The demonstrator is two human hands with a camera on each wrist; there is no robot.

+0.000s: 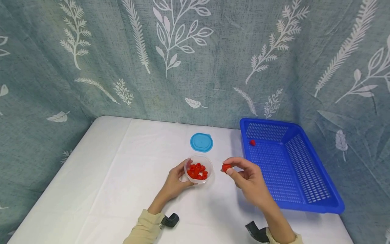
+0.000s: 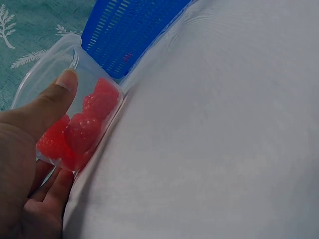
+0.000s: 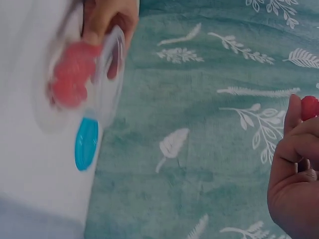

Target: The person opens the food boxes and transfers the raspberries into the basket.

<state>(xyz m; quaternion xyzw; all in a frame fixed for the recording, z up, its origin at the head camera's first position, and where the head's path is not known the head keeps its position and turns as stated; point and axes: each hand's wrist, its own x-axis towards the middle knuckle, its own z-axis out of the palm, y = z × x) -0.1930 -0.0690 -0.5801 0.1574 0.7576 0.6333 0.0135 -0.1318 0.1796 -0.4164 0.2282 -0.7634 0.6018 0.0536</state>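
Note:
My left hand (image 1: 176, 183) grips a clear plastic tub (image 1: 198, 158) from its left side, thumb on the near wall and fingers round the far one. Several red raspberries (image 2: 83, 132) lie in the bottom of the tub. Between the thumb and fingertips of my right hand (image 1: 251, 181) is a single raspberry (image 1: 226, 167), held up just right of the tub. One more raspberry (image 1: 252, 142) sits in the blue basket (image 1: 327, 176), near its left wall. The right wrist view shows the pinched raspberry (image 3: 309, 107) at its right edge.
A round blue lid (image 1: 201, 142) lies flat on the white-covered table (image 1: 122, 189), behind the tub. The basket stands at the right side of the table, close beside my right hand. Behind the table hangs a leaf-patterned curtain (image 1: 128, 51).

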